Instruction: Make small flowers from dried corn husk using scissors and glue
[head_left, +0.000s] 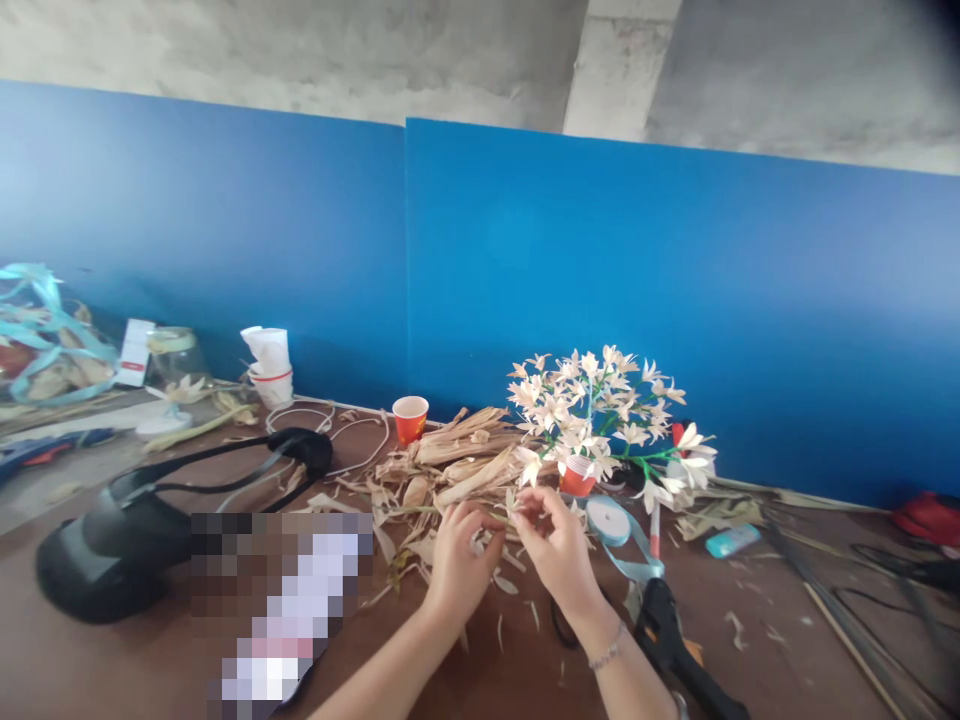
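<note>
My left hand and my right hand are raised close together over the middle of the table, fingers curled into pinches. A small pale piece, perhaps corn husk, shows at the right fingertips; what the left fingers hold is too small to make out. Behind the hands lies a heap of dried corn husks. Just beyond my right hand, a bunch of cream husk flowers on green stems stands in a red paper cup. A roll of light blue ribbon lies beside that hand.
A black glue gun lies by my right forearm. At left are a black cap-like item and a blurred-out phone. Another red cup, white cups and a glass jar stand along the blue partition.
</note>
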